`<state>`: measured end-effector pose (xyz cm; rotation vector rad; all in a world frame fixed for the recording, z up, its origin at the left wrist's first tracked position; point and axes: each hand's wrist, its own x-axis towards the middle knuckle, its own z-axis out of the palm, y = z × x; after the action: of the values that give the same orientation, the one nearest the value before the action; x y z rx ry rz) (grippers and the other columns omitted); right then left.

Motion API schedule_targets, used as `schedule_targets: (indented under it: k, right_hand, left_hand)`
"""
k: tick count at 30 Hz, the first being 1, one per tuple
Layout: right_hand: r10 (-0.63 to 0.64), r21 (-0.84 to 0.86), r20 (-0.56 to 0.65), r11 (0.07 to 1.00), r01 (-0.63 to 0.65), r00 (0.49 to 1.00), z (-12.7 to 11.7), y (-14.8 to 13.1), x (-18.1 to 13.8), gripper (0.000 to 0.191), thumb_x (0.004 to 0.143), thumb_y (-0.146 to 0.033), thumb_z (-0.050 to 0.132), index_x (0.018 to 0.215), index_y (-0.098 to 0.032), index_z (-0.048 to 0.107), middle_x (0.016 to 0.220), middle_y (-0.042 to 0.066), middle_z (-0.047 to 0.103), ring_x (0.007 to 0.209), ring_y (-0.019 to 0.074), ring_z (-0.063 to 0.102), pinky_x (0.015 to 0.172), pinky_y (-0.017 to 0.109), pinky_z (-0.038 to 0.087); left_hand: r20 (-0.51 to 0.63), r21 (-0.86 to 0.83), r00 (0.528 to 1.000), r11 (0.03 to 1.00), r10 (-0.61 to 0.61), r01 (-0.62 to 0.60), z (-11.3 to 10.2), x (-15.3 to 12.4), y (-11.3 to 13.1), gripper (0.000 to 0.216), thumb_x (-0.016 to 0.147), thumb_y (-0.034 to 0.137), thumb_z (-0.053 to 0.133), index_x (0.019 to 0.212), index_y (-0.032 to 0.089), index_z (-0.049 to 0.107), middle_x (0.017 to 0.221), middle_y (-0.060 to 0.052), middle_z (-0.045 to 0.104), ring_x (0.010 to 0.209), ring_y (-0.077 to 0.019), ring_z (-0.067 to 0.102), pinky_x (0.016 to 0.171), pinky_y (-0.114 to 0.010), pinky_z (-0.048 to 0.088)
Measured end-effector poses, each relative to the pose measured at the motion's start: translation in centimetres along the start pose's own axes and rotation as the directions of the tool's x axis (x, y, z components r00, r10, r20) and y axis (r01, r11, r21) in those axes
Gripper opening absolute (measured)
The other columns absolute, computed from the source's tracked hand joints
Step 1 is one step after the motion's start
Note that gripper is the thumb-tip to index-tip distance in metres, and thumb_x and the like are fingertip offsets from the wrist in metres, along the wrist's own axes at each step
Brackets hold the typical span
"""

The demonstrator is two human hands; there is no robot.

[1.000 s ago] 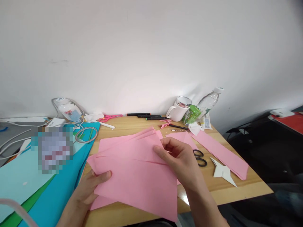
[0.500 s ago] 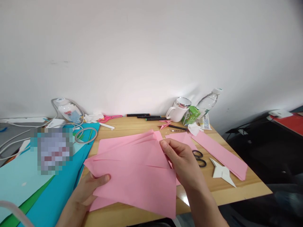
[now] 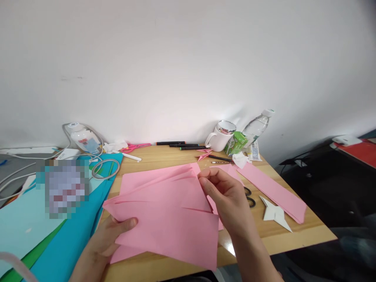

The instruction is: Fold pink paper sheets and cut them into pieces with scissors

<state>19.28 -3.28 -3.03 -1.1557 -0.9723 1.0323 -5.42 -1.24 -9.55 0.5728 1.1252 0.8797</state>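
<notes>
A creased sheet of pink paper is held up over the table, tilted, with folds along its upper part. My left hand grips its left side, thumb on top and the fingers hidden underneath. At the upper right edge my right hand pinches the paper between thumb and fingertips. More pink paper lies flat beneath it. The black handles of a pair of scissors show just right of my right hand, the rest covered. Beyond lie pink paper strips and a white folded paper star.
Along the wall stand a white mug, a green carton and a water bottle. Black markers and pink scissors lie at the back. Coloured sheets, cables and a white bottle occupy the left.
My right hand's fingers have shifted slightly at the paper's upper right edge, and the hand covers more of the black scissors. My left hand keeps its hold.
</notes>
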Motion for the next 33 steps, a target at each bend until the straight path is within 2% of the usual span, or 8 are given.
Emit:
schedule_targets:
  k: [8,16,19,26,30,31,33]
  right_hand:
    - [0.000,-0.011,-0.018,1.000,0.000,1.000,-0.04,-0.12,0.08,0.011,0.077,-0.030,0.065,0.079,-0.019,0.065,0.068,-0.001,0.057,0.060,0.0103,0.048,0.054,0.020,0.039]
    - [0.117,0.144,0.114,0.981,-0.133,0.987,-0.31,0.26,0.58,0.017,0.077,-0.034,0.066,0.073,-0.017,0.062,0.061,-0.002,0.054,0.051,0.0083,0.044,0.049,0.021,0.039]
    - [0.077,0.138,0.067,0.987,-0.086,0.995,-0.27,0.30,0.53,0.018,0.077,-0.035,0.066,0.071,-0.018,0.062,0.066,-0.002,0.056,0.056,0.0086,0.047,0.053,0.021,0.040]
    - [0.018,0.005,-0.006,1.000,-0.018,1.000,-0.17,0.21,0.41,0.016,0.068,-0.030,0.075,0.070,-0.020,0.064,0.069,0.000,0.062,0.064,0.0130,0.054,0.057,0.023,0.043]
    - [-0.003,-0.010,-0.060,1.000,0.002,0.998,-0.16,0.36,0.32,0.016,0.075,-0.035,0.067,0.079,-0.020,0.065,0.069,-0.001,0.060,0.062,0.0119,0.053,0.057,0.023,0.044]
    - [-0.015,-0.026,-0.053,1.000,0.013,0.999,-0.20,0.40,0.29,0.016,0.077,-0.036,0.066,0.082,-0.020,0.065,0.070,-0.001,0.060,0.062,0.0118,0.053,0.057,0.023,0.044]
    - [-0.026,-0.046,0.036,0.999,0.028,0.999,-0.39,0.59,0.26,0.018,0.076,-0.035,0.068,0.086,-0.021,0.065,0.077,0.001,0.063,0.068,0.0136,0.057,0.060,0.023,0.046]
  left_hand:
    - [-0.003,0.025,1.000,1.000,0.003,-0.002,-0.08,0.23,-0.10,0.042,0.043,0.021,0.085,0.081,0.012,0.070,0.078,-0.011,0.074,0.076,-0.0322,0.069,0.068,-0.040,0.056]
    - [0.034,0.042,0.999,0.999,0.009,-0.010,0.01,0.13,-0.08,0.042,0.044,0.021,0.085,0.082,0.014,0.070,0.081,-0.012,0.074,0.080,-0.0341,0.068,0.069,-0.042,0.055]
    - [0.020,0.032,1.000,0.999,0.020,-0.021,0.12,0.10,-0.14,0.044,0.043,0.022,0.085,0.084,0.013,0.070,0.080,-0.011,0.074,0.079,-0.0338,0.068,0.069,-0.042,0.056]
    - [-0.013,0.047,0.999,0.998,0.043,-0.043,0.08,0.12,-0.24,0.045,0.044,0.021,0.085,0.086,0.012,0.069,0.081,-0.013,0.073,0.080,-0.0346,0.068,0.069,-0.043,0.056]
    - [-0.025,0.026,0.999,0.999,0.037,-0.037,-0.04,0.08,-0.19,0.042,0.046,0.020,0.083,0.084,0.014,0.069,0.079,-0.010,0.073,0.082,-0.0344,0.068,0.072,-0.044,0.056]
    - [-0.033,0.017,0.999,0.999,0.034,-0.034,-0.02,0.07,-0.16,0.043,0.046,0.021,0.084,0.085,0.015,0.068,0.079,-0.010,0.074,0.082,-0.0341,0.068,0.072,-0.044,0.056]
    - [-0.059,0.000,0.998,1.000,0.028,-0.028,0.13,0.04,-0.08,0.047,0.045,0.021,0.084,0.089,0.015,0.067,0.080,-0.009,0.074,0.082,-0.0334,0.068,0.073,-0.044,0.056]
